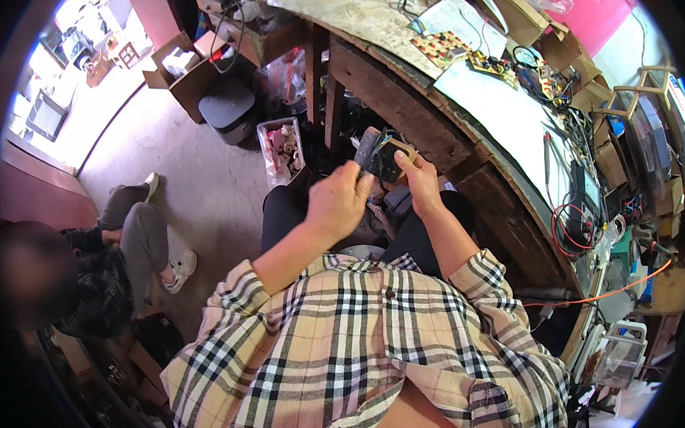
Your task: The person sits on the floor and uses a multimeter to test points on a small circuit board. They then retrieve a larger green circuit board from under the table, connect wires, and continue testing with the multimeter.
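Over my lap, beside the workbench's front edge, is a small black device [385, 164] with loose coloured wires and a tan panel at its right side. My right hand [422, 188] grips it by that side, the thumb lying on top. A dark grey bar-shaped part [366, 148] with a brownish end shows at the device's left. My left hand [338, 203] is closed right at the lower end of this part, back of the hand upward. What its fingers hold is hidden, and I cannot tell whether the bar is joined to the device.
The workbench [488, 106] curves along my right, bearing circuit boards [440, 48], cables and a multimeter-like black device [584, 194]. Under it stands a white bin [281, 148] of scraps, near a grey lidded bin [227, 113] and a cardboard box [183, 76]. Another person [122, 259] sits at left.
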The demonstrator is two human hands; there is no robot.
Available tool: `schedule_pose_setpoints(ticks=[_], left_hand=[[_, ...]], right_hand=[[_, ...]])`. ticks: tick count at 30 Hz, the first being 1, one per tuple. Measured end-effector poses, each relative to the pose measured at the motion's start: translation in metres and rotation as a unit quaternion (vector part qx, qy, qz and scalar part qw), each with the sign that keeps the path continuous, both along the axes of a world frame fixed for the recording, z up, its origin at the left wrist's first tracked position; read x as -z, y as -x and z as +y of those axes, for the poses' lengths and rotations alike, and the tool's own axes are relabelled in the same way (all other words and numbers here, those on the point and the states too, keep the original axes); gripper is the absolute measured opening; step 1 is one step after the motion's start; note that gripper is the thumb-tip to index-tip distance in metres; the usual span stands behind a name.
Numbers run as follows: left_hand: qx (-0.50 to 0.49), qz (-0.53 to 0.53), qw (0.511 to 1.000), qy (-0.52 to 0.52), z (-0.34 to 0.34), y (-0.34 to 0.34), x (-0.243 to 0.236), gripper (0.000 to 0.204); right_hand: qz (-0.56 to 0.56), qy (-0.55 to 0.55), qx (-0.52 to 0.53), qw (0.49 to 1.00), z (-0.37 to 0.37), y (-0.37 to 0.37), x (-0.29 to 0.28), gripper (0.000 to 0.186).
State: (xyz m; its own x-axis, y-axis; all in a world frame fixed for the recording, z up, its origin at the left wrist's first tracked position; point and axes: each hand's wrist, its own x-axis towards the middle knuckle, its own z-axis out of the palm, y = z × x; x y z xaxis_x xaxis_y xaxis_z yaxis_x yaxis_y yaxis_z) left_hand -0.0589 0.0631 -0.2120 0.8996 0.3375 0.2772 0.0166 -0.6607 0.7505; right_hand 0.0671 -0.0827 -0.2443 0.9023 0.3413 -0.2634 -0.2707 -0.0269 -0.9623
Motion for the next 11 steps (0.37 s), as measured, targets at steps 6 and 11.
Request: schedule_pose_setpoints(ticks=[6,11], left_hand=[[0.014,-0.061,0.99,-0.129,-0.007,0.008,0.031,0.017],[-0.042,-0.071,0.997,-0.001,-0.012,0.013,0.039,0.015]], right_hand=[[0.133,-0.088,0.001,0.987,0.01,0.019,-0.004,0.029],[0.216,-0.163,-0.008,0.963,0.0,0.018,0.014,0.035]])
